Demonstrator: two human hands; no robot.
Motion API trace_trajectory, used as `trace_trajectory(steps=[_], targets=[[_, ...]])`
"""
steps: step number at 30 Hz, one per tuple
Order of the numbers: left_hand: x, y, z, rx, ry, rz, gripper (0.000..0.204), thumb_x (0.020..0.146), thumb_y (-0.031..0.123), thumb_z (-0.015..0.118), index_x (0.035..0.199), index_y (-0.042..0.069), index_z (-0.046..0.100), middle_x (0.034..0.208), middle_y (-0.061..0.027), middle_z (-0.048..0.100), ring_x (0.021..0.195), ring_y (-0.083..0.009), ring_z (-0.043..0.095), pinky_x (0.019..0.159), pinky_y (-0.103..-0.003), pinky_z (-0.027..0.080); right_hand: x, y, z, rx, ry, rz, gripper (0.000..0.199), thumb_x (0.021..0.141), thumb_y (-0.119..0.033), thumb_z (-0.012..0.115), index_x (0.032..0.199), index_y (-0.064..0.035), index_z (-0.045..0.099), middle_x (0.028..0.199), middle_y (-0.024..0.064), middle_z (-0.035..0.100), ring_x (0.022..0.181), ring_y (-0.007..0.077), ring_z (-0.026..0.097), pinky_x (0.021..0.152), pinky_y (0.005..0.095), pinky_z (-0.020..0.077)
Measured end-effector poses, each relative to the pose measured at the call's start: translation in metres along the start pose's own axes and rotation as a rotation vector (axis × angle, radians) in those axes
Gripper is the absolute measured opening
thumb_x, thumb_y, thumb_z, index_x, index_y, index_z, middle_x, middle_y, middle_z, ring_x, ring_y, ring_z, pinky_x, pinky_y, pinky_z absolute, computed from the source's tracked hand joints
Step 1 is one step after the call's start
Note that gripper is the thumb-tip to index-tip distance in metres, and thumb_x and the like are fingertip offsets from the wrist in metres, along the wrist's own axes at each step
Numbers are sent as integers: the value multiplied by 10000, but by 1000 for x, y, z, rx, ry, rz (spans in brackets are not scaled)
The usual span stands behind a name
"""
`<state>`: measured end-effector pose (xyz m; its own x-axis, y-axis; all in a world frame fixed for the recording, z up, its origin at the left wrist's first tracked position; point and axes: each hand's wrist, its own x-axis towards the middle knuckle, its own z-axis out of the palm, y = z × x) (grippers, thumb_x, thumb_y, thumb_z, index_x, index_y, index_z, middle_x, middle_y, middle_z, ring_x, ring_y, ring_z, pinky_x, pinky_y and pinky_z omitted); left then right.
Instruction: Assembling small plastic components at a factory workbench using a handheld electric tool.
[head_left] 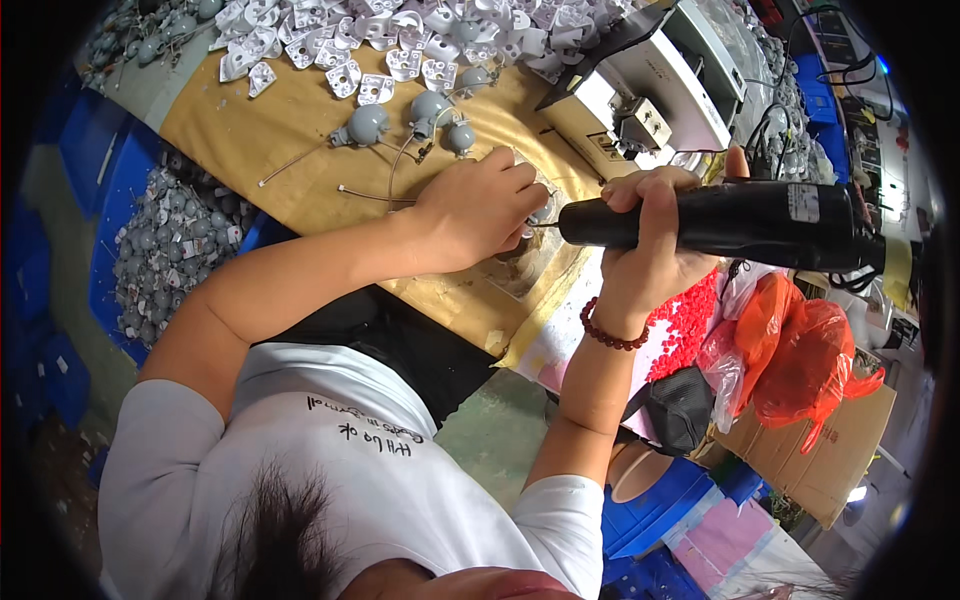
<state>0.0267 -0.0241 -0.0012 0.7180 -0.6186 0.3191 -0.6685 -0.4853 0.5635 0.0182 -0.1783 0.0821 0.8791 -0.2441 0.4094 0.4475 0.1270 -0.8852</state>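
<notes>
Left hand: Bent over the bench [265,125], the worker's left hand [480,215] is curled nearly closed around a small grey part [544,208], which the fingers partly hide.
Right hand: The right hand [655,225] is wrapped around a black electric screwdriver [740,222], thumb across its body; a dark red bead bracelet [612,332] circles the wrist.
Screwdriver bit: The thin bit [544,225] points left, its tip at the small grey part; whether they touch cannot be told.
Work spot: The part sits right of the bench's middle, nearer the front edge than the back.
Left of it: Grey round units [367,124] lie with their leads trailing toward the front edge.
Back edge: White plastic brackets [405,62] lie heaped along it.
Bench's right: A white box-shaped device [665,75] stands behind the screwdriver.
Beyond the front edge: A blue bin [103,262] holds more grey units at left; small red pieces [690,315] lie beside red plastic bags [800,365] at right.
</notes>
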Motion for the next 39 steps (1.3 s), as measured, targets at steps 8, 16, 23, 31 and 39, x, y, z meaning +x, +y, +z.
trace_trajectory(steps=[8,16,23,31,39], targets=[[0,0,2,-7,40,14,255,702,123,710,944,80,642,925,-53,601,940,-257,573,704,-355,551,-11,1,3,-87,4,-32,777,831,92,613,1474,-16,189,761,105,594,615,184,601,636,335,540],[0,-4,2,-91,76,33,348,664,62,726,976,100,576,906,-53,559,896,-282,553,686,-386,517,-30,11,8,-121,-16,-112,734,827,16,650,1426,-54,233,745,73,548,581,171,567,586,340,526],[0,-4,1,-111,67,32,345,661,53,728,962,98,567,906,-56,558,881,-288,546,677,-388,510,-36,24,-6,-88,-143,-159,807,796,68,675,1457,-33,225,851,108,600,672,149,584,681,278,490],[-1,1,1,-77,49,-7,350,682,64,726,996,90,575,944,-64,565,930,-295,552,704,-395,522,-34,17,-1,-25,-41,-68,813,788,95,652,1455,-27,204,822,106,607,655,159,587,676,289,503],[-7,4,-1,0,-22,-91,355,764,140,733,1098,80,629,1116,-65,569,1060,-283,540,810,-393,534,10,22,-86,-70,324,246,517,909,-32,652,1351,50,396,775,76,599,625,172,601,616,327,524]])
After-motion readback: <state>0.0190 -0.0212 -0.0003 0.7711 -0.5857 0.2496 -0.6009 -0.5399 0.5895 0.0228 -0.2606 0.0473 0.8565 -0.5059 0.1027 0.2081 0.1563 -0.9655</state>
